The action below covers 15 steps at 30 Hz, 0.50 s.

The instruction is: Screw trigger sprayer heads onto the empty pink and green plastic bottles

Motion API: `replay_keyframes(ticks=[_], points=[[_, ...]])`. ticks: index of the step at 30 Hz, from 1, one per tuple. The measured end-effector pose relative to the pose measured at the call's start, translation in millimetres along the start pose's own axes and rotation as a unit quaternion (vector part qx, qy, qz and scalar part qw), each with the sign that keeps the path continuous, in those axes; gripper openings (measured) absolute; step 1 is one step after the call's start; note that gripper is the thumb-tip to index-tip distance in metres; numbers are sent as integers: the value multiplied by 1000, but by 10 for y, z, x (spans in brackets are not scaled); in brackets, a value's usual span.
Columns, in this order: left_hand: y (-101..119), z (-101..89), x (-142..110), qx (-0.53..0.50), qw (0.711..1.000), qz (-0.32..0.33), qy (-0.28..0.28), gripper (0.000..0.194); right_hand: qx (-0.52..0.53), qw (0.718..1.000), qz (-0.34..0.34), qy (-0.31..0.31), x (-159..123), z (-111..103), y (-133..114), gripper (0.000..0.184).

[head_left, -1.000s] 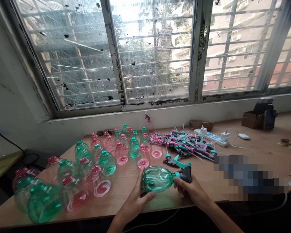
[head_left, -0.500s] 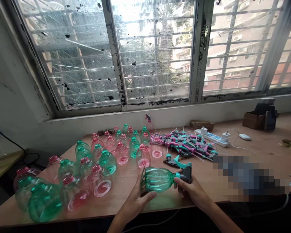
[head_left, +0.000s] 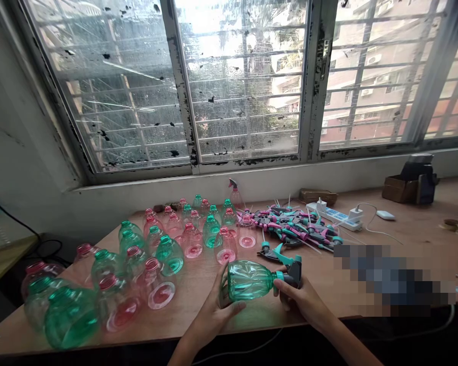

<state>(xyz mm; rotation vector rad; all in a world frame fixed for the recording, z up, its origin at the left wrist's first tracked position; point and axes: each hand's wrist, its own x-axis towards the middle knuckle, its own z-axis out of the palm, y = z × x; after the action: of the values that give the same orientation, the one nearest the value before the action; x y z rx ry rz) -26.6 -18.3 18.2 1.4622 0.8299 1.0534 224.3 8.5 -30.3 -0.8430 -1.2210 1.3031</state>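
Observation:
A clear green spray bottle point(head_left: 250, 281) lies sideways between my hands, just above the table's front edge. My left hand point(head_left: 220, 300) is wrapped around its base, thumb along the near side. At the neck, my right hand point(head_left: 295, 295) grips the teal collar of the grey and teal spray head point(head_left: 294, 274), which sits on the bottle's mouth. A loose teal and black spray head point(head_left: 273, 252) rests on the table right behind the bottle. Just beyond my left hand stands a pink bottle point(head_left: 226, 246) without a spray head.
Several open pink and green bottles point(head_left: 170, 254) cover the table's left side. Behind my right hand is a heap of spray heads point(head_left: 290, 223) with thin tubes. A power strip point(head_left: 334, 216), a cardboard box point(head_left: 400, 189) and a blurred patch point(head_left: 389, 279) are to the right.
The green bottle has turned slightly about its long axis in my left hand. My right hand stays on the spray head's collar.

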Motion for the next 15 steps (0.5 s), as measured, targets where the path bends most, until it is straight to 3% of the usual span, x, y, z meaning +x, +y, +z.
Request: replay_keyframes(ticks=[7,15], points=[[28,-7,-7,23,1000,-20,-8,76,12,1000,-3,-3,-14,15,-19,37],[-146,-24,-8,-15,1000,-7,-20,93,10,1000,0,4,-8,17,-39,38]])
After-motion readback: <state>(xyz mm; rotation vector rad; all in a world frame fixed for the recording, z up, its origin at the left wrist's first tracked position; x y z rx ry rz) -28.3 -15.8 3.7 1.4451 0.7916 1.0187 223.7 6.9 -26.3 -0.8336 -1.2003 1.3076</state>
